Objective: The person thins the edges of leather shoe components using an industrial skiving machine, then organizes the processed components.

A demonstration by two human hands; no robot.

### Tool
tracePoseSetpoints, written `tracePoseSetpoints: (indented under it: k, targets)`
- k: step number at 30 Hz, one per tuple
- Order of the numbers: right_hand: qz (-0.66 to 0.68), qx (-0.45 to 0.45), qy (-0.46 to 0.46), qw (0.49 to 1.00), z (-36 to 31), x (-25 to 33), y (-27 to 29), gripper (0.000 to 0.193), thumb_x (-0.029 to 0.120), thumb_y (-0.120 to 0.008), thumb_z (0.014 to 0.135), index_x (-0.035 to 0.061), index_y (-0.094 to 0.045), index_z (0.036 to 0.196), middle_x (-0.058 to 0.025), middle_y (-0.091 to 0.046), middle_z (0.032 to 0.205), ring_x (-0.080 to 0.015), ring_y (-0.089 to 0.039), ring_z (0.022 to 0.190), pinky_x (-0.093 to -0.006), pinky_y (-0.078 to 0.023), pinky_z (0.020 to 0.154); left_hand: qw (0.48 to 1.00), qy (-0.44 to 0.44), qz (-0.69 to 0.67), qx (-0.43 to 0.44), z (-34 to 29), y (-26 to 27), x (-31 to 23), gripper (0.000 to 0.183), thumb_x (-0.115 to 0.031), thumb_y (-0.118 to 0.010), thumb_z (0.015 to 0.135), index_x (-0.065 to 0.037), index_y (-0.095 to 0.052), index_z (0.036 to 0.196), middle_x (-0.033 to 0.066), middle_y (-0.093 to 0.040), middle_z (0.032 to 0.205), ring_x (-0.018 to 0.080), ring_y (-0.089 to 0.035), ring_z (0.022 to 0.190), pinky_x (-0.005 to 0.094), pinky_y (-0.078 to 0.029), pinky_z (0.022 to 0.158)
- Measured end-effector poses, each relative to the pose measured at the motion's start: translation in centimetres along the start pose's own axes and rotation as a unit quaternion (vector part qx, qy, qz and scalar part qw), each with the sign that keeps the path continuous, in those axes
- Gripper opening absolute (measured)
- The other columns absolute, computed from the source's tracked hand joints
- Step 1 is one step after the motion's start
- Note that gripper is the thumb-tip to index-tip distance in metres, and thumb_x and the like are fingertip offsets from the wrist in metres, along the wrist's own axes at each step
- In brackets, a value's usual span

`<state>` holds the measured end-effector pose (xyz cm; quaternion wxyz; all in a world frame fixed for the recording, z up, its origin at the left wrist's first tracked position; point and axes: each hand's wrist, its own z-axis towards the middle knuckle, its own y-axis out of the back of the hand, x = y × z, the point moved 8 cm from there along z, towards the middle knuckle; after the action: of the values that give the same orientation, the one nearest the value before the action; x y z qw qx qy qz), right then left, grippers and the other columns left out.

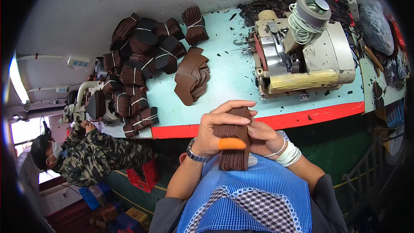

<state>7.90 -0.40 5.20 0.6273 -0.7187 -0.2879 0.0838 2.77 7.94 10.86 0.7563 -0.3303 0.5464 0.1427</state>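
Between my two hands, in front of the blue checked apron point(258, 190), is an upright stack of brown leather-like pieces point(233, 157). My left hand point(212, 127) is wrapped around its left side and top, with an orange finger cover point(232, 143) on the thumb. The fingers of my right hand point(264, 137) press on the stack's right side. A thick coil of white bands or cord point(290, 155) circles my right wrist. Past my hands, a loose fanned pile of similar brown pieces point(189, 80) lies on the pale green table point(228, 67).
Many banded brown bundles point(133, 75) are heaped at the table's left. A cream machine point(327, 56) with a spool of white cord point(307, 19) stands at the right, dark scraps around it. Red edging point(302, 116) lines the table front. A co-worker in camouflage point(101, 155) sits at far left.
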Motion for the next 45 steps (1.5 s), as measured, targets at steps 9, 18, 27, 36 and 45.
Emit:
tracePoseSetpoints:
  k: [9, 18, 27, 36, 45]
  targets:
    - [-0.182, -0.089, 0.084, 0.976, -5.4, 5.7, 2.4, 0.051, 0.011, -0.055, 0.084, -0.0088, -0.038, 0.128, -0.0158, -0.051, 0.122, -0.0197, -0.051, 0.11, -0.0325, -0.039, 0.095, 0.988, 0.108, -0.108, -0.028, 3.1, -1.9, 1.9, 0.058, -0.02, -0.064, 0.078, 0.0, -0.044, 0.128, 0.0197, -0.047, 0.123, 0.0282, -0.05, 0.111, 0.0381, -0.04, 0.095]
    - [-0.239, -0.287, 0.218, 0.901, -8.8, 9.3, 6.5, 0.039, 0.005, -0.055, 0.084, -0.0097, -0.047, 0.12, -0.0134, -0.058, 0.11, -0.0156, -0.056, 0.099, -0.0277, -0.045, 0.088, 0.915, 0.394, 0.079, -0.034, 7.7, -1.3, 9.0, 0.026, -0.009, -0.053, 0.088, 0.005, -0.055, 0.111, 0.0054, -0.063, 0.093, 0.009, -0.059, 0.082, 0.0212, -0.047, 0.073]
    - [-0.153, -0.338, 0.175, 0.912, -8.0, 10.1, 9.8, 0.027, 0.006, -0.054, 0.085, -0.0087, -0.056, 0.108, -0.0093, -0.062, 0.098, -0.0118, -0.058, 0.088, -0.0245, -0.047, 0.079, 0.858, 0.488, 0.162, 0.014, 9.2, -0.3, 11.1, 0.023, -0.016, -0.055, 0.088, 0.006, -0.061, 0.092, 0.0041, -0.062, 0.08, 0.0066, -0.056, 0.07, 0.0213, -0.046, 0.061]
    - [-0.218, -0.395, 0.178, 0.874, -9.3, 11.0, 9.6, 0.02, 0.007, -0.056, 0.083, -0.0058, -0.06, 0.099, -0.0071, -0.063, 0.089, -0.0086, -0.056, 0.079, -0.023, -0.046, 0.07, 0.853, 0.503, 0.042, -0.132, 8.3, -0.7, 9.9, 0.027, -0.025, -0.06, 0.087, 0.001, -0.064, 0.08, -0.0035, -0.053, 0.065, 0.0025, -0.042, 0.056, 0.0205, -0.034, 0.049]
    - [-0.236, -0.419, 0.232, 0.845, -9.9, 12.1, 8.8, 0.023, 0.007, -0.056, 0.082, -0.0073, -0.059, 0.1, -0.0088, -0.064, 0.09, -0.0111, -0.057, 0.08, -0.0247, -0.046, 0.073, 0.842, 0.5, 0.199, -0.034, 8.9, 0.0, 10.6, 0.022, -0.021, -0.061, 0.087, 0.001, -0.064, 0.085, -0.001, -0.061, 0.078, 0.003, -0.053, 0.072, 0.0172, -0.042, 0.06]
